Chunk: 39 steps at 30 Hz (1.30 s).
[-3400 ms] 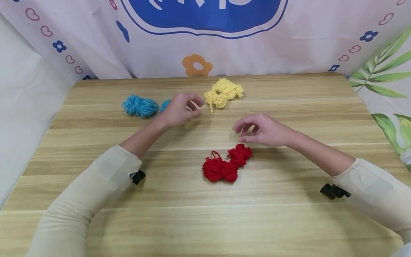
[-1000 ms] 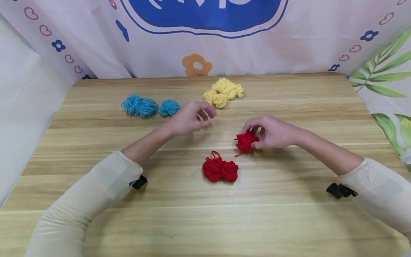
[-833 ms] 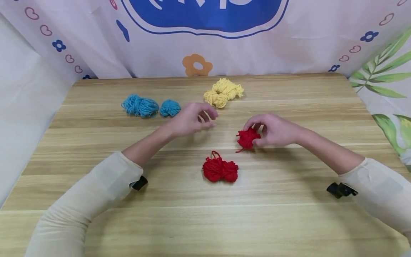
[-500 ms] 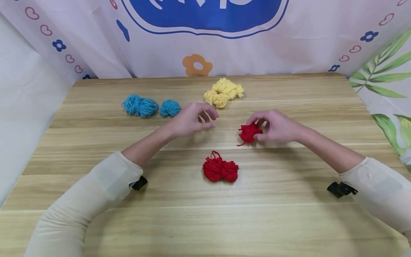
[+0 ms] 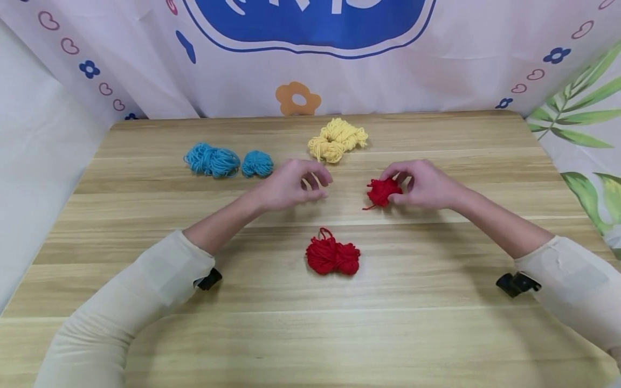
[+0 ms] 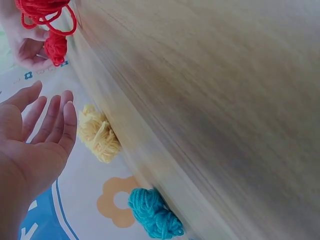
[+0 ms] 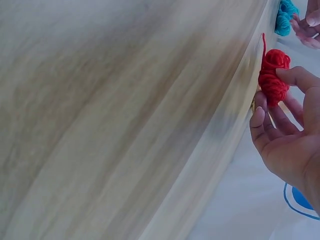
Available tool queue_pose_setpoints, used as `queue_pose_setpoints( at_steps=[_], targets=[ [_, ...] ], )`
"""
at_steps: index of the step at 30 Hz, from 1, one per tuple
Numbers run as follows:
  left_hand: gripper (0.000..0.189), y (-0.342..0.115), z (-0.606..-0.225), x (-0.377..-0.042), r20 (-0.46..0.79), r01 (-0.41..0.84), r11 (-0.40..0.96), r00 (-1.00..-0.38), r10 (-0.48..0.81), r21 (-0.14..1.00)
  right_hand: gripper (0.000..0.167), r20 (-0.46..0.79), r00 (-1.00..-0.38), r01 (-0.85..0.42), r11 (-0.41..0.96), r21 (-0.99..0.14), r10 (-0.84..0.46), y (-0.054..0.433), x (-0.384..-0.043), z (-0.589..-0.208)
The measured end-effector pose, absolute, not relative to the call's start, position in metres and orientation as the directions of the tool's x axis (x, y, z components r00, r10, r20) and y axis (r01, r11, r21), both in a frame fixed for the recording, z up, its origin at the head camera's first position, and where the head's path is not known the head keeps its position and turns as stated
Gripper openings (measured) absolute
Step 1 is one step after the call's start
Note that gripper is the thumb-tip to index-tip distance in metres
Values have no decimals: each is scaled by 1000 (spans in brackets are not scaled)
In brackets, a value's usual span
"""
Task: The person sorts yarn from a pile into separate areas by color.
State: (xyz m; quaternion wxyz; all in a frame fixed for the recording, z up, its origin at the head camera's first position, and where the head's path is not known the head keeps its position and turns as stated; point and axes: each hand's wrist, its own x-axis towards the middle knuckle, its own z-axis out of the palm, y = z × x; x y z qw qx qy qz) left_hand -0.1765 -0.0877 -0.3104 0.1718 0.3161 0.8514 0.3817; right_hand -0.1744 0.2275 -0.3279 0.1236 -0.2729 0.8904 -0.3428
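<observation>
A small bundle of red yarn is pinched between the thumb and fingers of my right hand; in the right wrist view the red bundle trails a loose end. My left hand holds nothing, its fingers loosely bent, as the left wrist view of the hand also shows. Behind its fingertips lies yellow yarn. A small blue yarn bundle sits just beyond the left wrist, with a larger blue yarn bundle to its left. Nearer the person rests a larger red yarn bundle.
The wooden table ends at the back against a printed cloth with a blue emblem and an orange flower. A leaf-patterned cloth hangs at the right side.
My right hand has picked the small red bundle from beside the larger red one and moved it back and right. My left hand has shifted slightly right and nearer, uncovering the small blue bundle.
</observation>
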Motion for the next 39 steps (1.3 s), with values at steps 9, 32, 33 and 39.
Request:
queue_pose_setpoints(
  at_steps=[9,32,33,39],
  targets=[
    [24,-86,-311,-175,-64,418,509,-723,688,752,34,-23,-840,-387,628,-675,-542,233,-177,-326],
    [23,-83,-312,-169,-67,462,428,-615,786,777,30,-32,-920,-279,712,-645,-391,251,-188,-327],
    [23,-83,-312,-168,-69,461,425,-611,788,779,31,-34,-921,-277,714,-643,-388,252,-188,-327],
    [23,-82,-310,-164,-74,480,402,-566,821,779,30,-23,-929,-270,718,-642,-369,256,-191,-329]
  ],
)
